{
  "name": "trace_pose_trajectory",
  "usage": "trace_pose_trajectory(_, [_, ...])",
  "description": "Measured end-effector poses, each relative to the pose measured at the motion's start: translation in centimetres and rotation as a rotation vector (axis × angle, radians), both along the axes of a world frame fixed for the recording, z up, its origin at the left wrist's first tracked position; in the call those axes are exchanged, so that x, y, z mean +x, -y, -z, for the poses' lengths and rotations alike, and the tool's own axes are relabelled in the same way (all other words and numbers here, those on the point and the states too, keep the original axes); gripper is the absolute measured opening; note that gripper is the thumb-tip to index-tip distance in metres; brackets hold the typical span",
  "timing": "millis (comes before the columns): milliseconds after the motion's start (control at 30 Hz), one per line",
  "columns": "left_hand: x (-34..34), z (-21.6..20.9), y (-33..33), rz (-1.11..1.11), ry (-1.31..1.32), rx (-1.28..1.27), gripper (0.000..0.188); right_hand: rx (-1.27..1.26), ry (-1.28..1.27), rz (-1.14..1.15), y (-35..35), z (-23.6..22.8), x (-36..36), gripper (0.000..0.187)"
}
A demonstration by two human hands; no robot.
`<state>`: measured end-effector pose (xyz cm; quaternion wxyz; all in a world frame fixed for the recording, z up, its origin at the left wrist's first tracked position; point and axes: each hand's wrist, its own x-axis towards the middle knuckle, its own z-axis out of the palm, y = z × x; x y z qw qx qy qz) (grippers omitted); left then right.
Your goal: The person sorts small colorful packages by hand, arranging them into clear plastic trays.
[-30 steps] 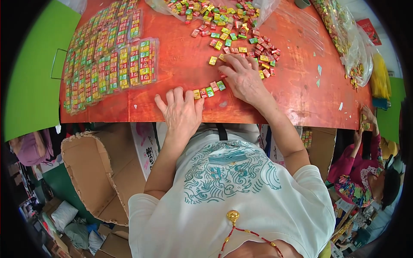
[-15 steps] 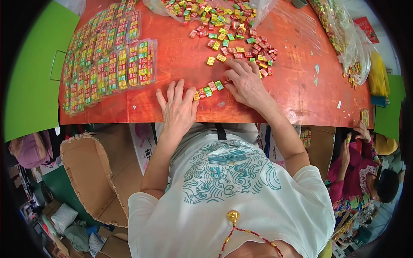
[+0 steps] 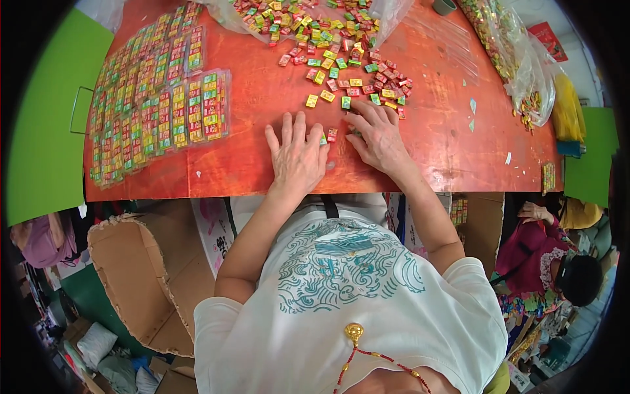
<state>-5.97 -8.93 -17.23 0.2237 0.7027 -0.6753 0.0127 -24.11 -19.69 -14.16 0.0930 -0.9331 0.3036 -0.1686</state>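
From the head camera, you have both bare hands low over a red surface (image 3: 453, 148), either side of a few small candy-coloured boxes (image 3: 332, 134). Your left hand (image 3: 297, 154) lies palm down, fingers extended and slightly apart, partly covering a green box; what is under it is hidden, so any hold cannot be told. Your right hand (image 3: 379, 136) has its fingers loosely bent, the tips just beside another green box (image 3: 346, 102) at the edge of the loose pile; its grip, too, cannot be told.

Beyond your hands, red, yellow and green boxes spread from the mouth of a clear bag (image 3: 392, 20). To your left, clear plastic trays (image 3: 228, 105) stand in close ranks, filled with boxes in columns. At far right, a long clear bag (image 3: 535, 79) bulges with small multicoloured pieces beside a yellow bag (image 3: 566, 111); a grey cup (image 3: 444, 7) sits at the top. Below the surface, an open carton (image 3: 125, 282) shows its bare brown inside at left, while a right-hand carton (image 3: 485, 226) holds packed rows of colour.
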Motion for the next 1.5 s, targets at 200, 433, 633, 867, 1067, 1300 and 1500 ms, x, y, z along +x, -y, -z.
trace_pose_trajectory(200, [0.0,0.0,-0.1,0.007,-0.035,-0.029,0.037,0.032,0.097,0.046,-0.6,-0.7,0.3,0.04])
trace_pose_trajectory(433, [-0.4,-0.3,-0.6,0.032,-0.039,-0.026,0.041,-0.103,0.08,-0.087,-0.9,-0.2,0.7,0.035])
trace_pose_trajectory(633, [-0.7,-1.1,0.0,0.008,0.004,-0.073,0.042,-0.088,0.069,0.127,0.2,-0.6,0.1,0.025])
trace_pose_trajectory(867, [-0.4,0.0,1.6,0.012,-0.005,-0.056,0.033,-0.127,0.056,0.031,0.1,0.4,1.6,0.024])
trace_pose_trajectory(1067, [-0.3,-1.0,1.6,-0.01,0.032,-0.142,0.039,-0.138,0.056,-0.036,-0.7,-0.3,1.9,0.04])
trace_pose_trajectory(1300, [-1.0,-0.4,0.0,-0.027,-0.03,-0.082,0.031,-0.002,0.204,-0.01,-0.3,0.6,0.2,0.019])
trace_pose_trajectory(1500, [-1.2,-1.5,0.9,-0.02,-0.044,-0.041,0.033,-0.09,0.292,0.043,7.0,-1.5,-0.5,0.016])
